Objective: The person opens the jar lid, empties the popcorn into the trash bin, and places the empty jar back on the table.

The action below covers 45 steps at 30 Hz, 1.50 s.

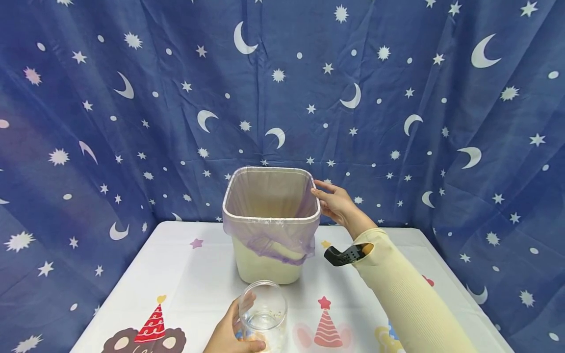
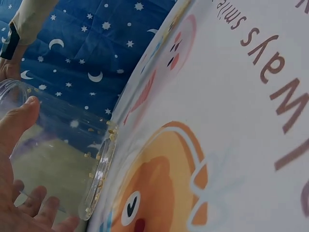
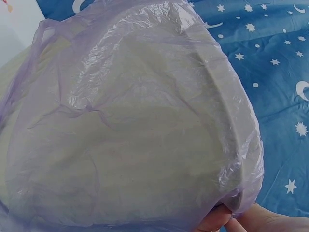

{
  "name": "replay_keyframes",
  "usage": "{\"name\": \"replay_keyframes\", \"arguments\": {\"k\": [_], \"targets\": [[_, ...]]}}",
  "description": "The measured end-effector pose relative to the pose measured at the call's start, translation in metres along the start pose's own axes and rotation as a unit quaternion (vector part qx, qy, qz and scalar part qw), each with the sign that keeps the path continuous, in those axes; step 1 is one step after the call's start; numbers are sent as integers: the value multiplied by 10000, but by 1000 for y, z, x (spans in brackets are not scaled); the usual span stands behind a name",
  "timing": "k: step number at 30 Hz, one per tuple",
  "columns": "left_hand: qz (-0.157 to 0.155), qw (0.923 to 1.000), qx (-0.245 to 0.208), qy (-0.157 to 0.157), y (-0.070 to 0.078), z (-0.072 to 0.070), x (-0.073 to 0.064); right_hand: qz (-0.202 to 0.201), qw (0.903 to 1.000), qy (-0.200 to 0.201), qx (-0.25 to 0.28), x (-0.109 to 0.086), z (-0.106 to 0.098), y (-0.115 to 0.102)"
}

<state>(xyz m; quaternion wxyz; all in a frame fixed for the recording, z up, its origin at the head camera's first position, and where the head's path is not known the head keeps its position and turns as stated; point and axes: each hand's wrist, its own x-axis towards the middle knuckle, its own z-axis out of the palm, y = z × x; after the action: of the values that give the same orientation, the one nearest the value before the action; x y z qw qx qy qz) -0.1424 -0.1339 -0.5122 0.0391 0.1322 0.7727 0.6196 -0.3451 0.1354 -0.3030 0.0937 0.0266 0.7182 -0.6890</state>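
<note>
My left hand [image 1: 227, 331] grips a clear plastic jar [image 1: 270, 306] around its side, low at the near edge of the head view. The jar's open mouth faces up, and small yellowish crumbs [image 2: 99, 155] cling near its base. Behind it stands a cream trash bin [image 1: 260, 262] lined with a thin purple trash bag [image 1: 269, 236], folded down over the rim. At the bin's right rim my right hand [image 1: 337, 203] holds the edge, thumb on top and fingers outside. In the right wrist view the bag covers most of the bin's side.
A white tablecloth [image 1: 198, 274] with printed party hats and cartoon animals covers the table. Close behind the bin hangs a blue curtain [image 1: 282, 98] with moons and stars, which also closes in both sides. A black wrist strap piece [image 1: 342, 256] sticks out from the right sleeve.
</note>
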Motion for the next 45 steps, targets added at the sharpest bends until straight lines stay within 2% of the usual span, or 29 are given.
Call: {"name": "replay_keyframes", "arguments": {"k": [7, 14, 20, 34, 45], "targets": [[77, 9997, -72, -228, -4, 12, 5, -16, 10000, 32, 7, 1, -1, 1], [336, 9986, -206, -346, -10, 27, 13, -12, 10000, 23, -20, 0, 0, 1], [213, 9977, -532, -354, -10, 37, 20, -2, 10000, 43, 9, 1, 1, 0], [347, 9965, -648, -390, -20, 51, 32, -21, 9999, 105, -51, 0, 0, 1], [306, 9976, -548, -302, -25, 55, 33, -13, 10000, 28, 73, -1, 0, 0]]}}
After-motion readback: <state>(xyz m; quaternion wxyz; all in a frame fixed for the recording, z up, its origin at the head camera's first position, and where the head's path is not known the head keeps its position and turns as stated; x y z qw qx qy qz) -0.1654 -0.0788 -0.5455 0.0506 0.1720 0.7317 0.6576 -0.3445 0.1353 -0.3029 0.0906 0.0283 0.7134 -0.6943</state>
